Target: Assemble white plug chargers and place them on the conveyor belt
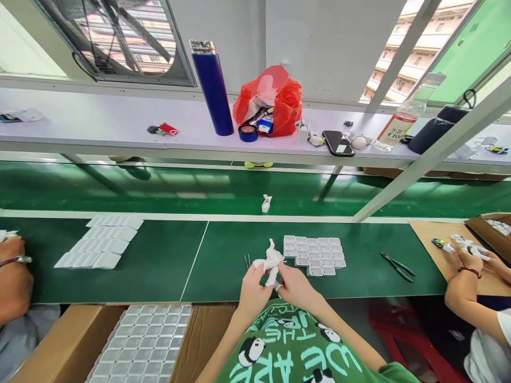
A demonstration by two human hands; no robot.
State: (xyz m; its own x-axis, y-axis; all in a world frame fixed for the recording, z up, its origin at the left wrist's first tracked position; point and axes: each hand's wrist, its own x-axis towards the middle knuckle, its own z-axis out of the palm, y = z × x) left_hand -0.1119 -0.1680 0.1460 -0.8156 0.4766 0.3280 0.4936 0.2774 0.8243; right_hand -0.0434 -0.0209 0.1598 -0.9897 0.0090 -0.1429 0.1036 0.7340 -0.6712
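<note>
Near the front edge of the green bench, my left hand (254,286) and my right hand (298,286) pinch a white, crumpled-looking piece (272,258) between their fingers. It has several arm-like ends sticking out; its exact kind I cannot make out. Thin wire-like prongs (247,260) rise beside my left fingers. Just right of my hands lies a block of small white square trays (315,254). Beyond the bench, a small white box (266,204) with a white piece in it sits on the green belt (191,186).
Stacked white trays (99,242) lie at left; pliers (398,266) at right. Below the bench edge, a cardboard box (66,340) holds many trays. Co-workers' hands show at left (14,250) and right (471,260). A slanted white post (419,154) crosses the right. The shelf (120,119) carries a phone (338,143).
</note>
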